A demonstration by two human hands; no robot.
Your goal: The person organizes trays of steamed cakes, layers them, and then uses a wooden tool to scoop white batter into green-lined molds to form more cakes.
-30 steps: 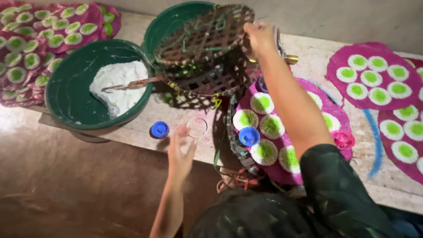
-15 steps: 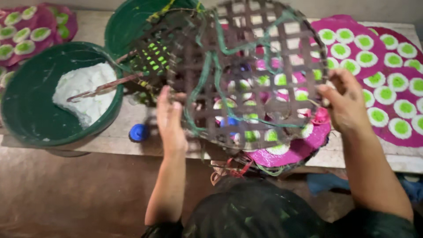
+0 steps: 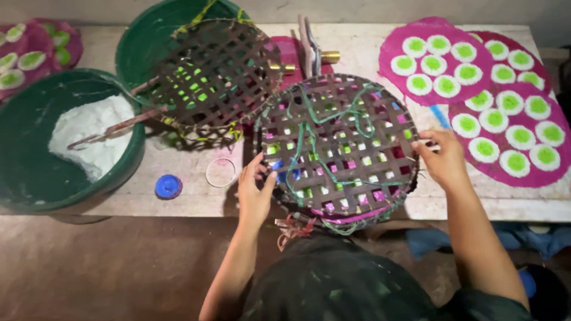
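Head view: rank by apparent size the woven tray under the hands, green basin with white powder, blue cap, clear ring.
1. green basin, cut by the frame's edge
2. woven tray, near the basin in size and closer to the camera, so unsure
3. clear ring
4. blue cap, slightly smaller

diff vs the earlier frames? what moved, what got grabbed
The round woven rack, lifted off the stack by the right hand, has come down flat over the pink tray; the left hand now grips its near edge too. Unchanged: second rack, powder tub, blue cap.
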